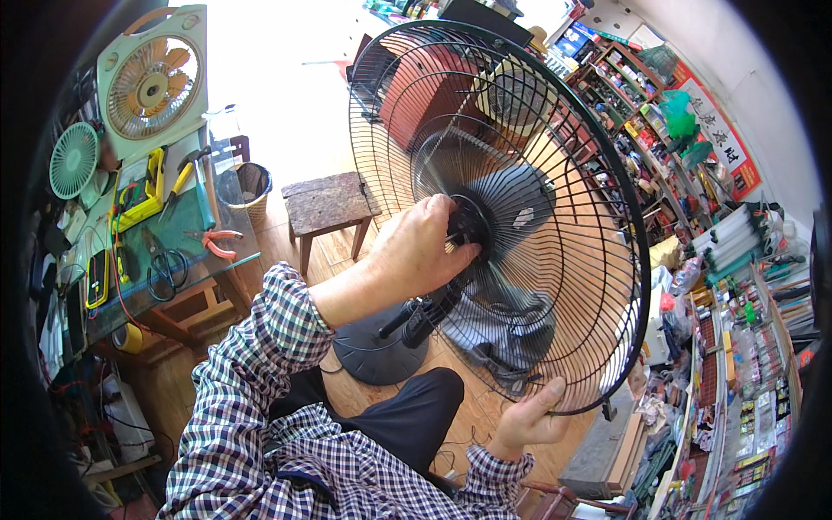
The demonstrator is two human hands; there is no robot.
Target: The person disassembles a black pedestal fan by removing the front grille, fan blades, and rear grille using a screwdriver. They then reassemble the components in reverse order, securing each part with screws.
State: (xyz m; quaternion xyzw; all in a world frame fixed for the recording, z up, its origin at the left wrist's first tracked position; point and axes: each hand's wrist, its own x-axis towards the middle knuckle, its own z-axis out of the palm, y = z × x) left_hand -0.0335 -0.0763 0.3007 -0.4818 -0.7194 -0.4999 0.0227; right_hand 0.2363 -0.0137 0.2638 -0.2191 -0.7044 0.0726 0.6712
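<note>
Black wire makes up the round fan guard (555,173) you are holding up in front of you, right of centre, its face turned toward you and tilted, its long span running from far above down to your near right. Behind its spokes sit the grey blades (511,204) and the hub. Your left hand (425,247) is curled at the hub, fingertips pinching the small centre part. Your right hand (529,416) grips the lower rim, thumb over the wire. One dark round fan base (373,351) stands on the wooden plank floor (338,251) just below your left wrist. Further off stands one small wooden stool (328,206), with one wire waste basket (251,186) to its left. On the left, a glass-topped workbench (186,230) carries two pairs of pliers, one pair of scissors and two more fans, one box-shaped, one round green. Crowded shelves (659,113) line the right wall.
</note>
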